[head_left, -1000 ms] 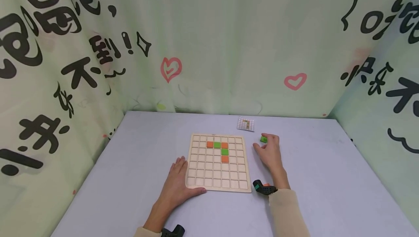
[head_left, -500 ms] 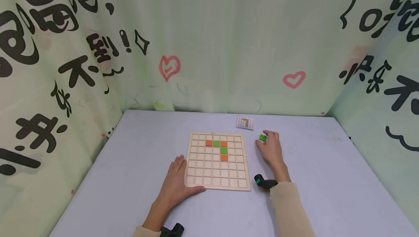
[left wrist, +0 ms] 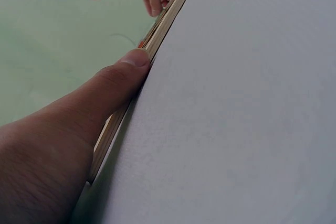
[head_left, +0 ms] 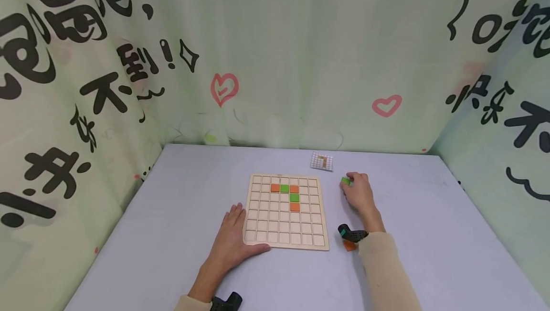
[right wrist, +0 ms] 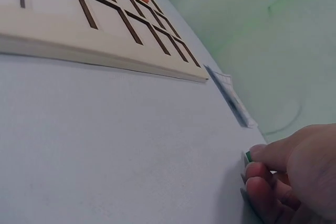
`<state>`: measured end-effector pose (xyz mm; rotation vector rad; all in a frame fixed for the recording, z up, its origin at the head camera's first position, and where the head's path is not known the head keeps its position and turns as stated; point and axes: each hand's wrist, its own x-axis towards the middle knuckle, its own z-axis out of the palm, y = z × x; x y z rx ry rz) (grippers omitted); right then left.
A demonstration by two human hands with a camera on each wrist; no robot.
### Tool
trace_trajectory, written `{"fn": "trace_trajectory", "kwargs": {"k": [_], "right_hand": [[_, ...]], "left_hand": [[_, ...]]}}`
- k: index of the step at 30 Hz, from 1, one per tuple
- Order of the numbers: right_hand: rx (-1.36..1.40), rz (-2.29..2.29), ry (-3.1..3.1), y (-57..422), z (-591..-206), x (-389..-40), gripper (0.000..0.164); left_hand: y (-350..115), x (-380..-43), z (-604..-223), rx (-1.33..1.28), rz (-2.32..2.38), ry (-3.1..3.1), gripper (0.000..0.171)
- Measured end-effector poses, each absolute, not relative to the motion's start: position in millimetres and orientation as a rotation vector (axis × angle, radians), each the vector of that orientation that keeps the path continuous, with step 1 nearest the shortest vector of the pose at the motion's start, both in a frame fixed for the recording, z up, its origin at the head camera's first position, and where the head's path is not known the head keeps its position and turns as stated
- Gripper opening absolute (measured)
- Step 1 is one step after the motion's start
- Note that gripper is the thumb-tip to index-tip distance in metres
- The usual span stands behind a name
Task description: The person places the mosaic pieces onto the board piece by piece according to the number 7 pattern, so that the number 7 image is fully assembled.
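Note:
A square wooden grid board [head_left: 273, 228] lies on the table with several orange and green tiles set in its upper cells. My left hand [head_left: 231, 241] rests at its lower left corner, fingers straight along the left side. In the left wrist view the thumb [left wrist: 118, 80] presses the board's edge. To the right of the board, my right hand [head_left: 360, 192] pinches a small green tile [head_left: 345, 180] between thumb and fingers. The right wrist view shows only a sliver of this tile [right wrist: 248, 156]; the fingers cover the rest.
A small pattern card [head_left: 321, 161] with a printed grid lies behind the board's right corner. An orange tile [head_left: 350, 245] lies below the right wrist camera [head_left: 351, 233], partly hidden by it. Printed curtains [head_left: 301, 62] stand behind the table and at both sides.
My right hand has shifted slightly right, its thumb and fingers coming together on the green tile. More of the orange tile near the wrist shows. The left hand and board stay put.

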<state>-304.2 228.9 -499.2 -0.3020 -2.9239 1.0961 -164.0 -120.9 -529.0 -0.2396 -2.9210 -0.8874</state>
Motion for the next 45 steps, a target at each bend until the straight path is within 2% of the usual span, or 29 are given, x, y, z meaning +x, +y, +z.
{"fn": "trace_trajectory", "kwargs": {"k": [20, 45], "right_hand": [[-0.300, 1.177, -2.937, 232, -500, -310, 0.035], [-0.273, 1.226, -2.897, 232, -500, -298, 0.036]], "left_hand": [[-120, -164, -529, -0.240, -0.894, -2.918, 0.118], [-121, -164, -529, -0.244, -0.876, -2.924, 0.117]]}}
